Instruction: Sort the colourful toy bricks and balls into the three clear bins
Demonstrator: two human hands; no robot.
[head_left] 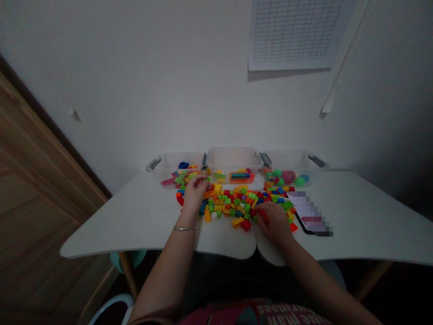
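Observation:
Many loose toy building bricks [233,203] in yellow, green, red, orange and blue lie heaped on the white table. My left hand [195,192] is over the heap's left side, in front of the left bin. Its fingers are bent in toward the thumb; whatever they hold, if anything, I cannot make out. At the heap's right front, my right hand [275,222] curls round a red brick [264,216], which its fingers partly hide. A yellow brick [237,222] and another red brick [246,225] lie just left of that hand.
Three clear plastic bins stand along the wall: the left bin [169,159] with bricks, the middle bin [233,155] with flat stacked bricks, the right bin [287,158] with colored balls. A phone [306,207], partly pixelated, lies right of the heap. The white table [135,216] has a front seam.

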